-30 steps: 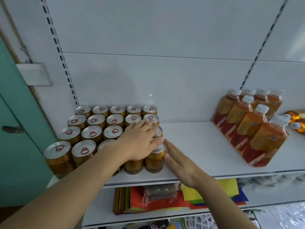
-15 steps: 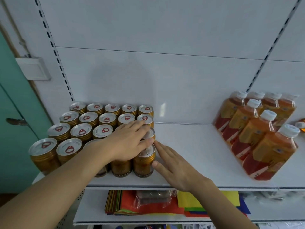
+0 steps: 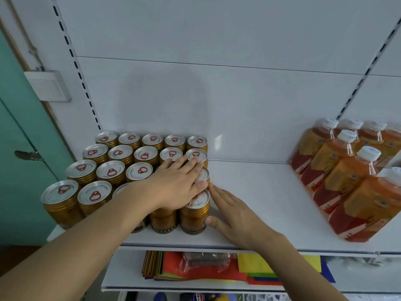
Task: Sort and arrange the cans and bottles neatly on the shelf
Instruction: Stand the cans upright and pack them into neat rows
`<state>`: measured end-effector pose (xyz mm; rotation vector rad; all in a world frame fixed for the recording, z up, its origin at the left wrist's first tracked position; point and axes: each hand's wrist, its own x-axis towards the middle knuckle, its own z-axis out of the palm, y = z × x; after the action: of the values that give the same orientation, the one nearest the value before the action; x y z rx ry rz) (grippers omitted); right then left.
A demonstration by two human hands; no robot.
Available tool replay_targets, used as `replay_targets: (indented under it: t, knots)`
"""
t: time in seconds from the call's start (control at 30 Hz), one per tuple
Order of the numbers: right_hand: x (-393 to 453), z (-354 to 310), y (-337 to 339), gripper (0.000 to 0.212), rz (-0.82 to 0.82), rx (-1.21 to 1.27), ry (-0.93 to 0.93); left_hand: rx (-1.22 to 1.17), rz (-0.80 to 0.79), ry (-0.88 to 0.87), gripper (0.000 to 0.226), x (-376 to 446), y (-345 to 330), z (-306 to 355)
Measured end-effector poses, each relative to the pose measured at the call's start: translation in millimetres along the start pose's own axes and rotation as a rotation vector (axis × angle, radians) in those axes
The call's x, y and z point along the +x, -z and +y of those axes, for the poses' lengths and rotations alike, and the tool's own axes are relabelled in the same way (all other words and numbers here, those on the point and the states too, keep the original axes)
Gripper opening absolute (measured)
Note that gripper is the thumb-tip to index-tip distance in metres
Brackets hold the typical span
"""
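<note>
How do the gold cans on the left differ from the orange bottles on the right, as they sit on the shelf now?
The gold metal cans form a tight block at the left end of the white shelf; the orange plastic bottles are grouped at the right. The cans are short, with flat silver lids and red pull rings; the bottles are taller, with white screw caps. Both hands touch the cans; neither touches the bottles. Both groups stand upright on the same shelf.

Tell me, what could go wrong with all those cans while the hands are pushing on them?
The front right can stands near the shelf edge; a nudge from the right hand pressing its side might tip it off. The left hand lies flat on the can tops, so a hard push could knock the tight rows crooked.
</note>
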<state>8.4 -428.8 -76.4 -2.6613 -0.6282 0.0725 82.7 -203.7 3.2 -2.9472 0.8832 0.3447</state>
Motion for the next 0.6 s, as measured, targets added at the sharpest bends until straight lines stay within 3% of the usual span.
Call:
replay_targets:
  t: [0.27, 0.47, 0.6]
  knots:
    - [-0.3, 0.6, -1.2, 0.090, -0.011, 0.007, -0.018, 0.001, -0.007, -0.005, 0.075, -1.0, -0.5, -0.4]
    - [8.2, 15.3, 19.8, 0.123, -0.026, 0.112, -0.083, -0.076, 0.040, 0.028, 0.096, -1.7, 7.2, -0.4]
    - [29.7, 18.8, 34.2, 0.130, -0.100, 0.125, -0.069, -0.037, 0.021, 0.027, 0.107, 7.0, 13.6, -0.7]
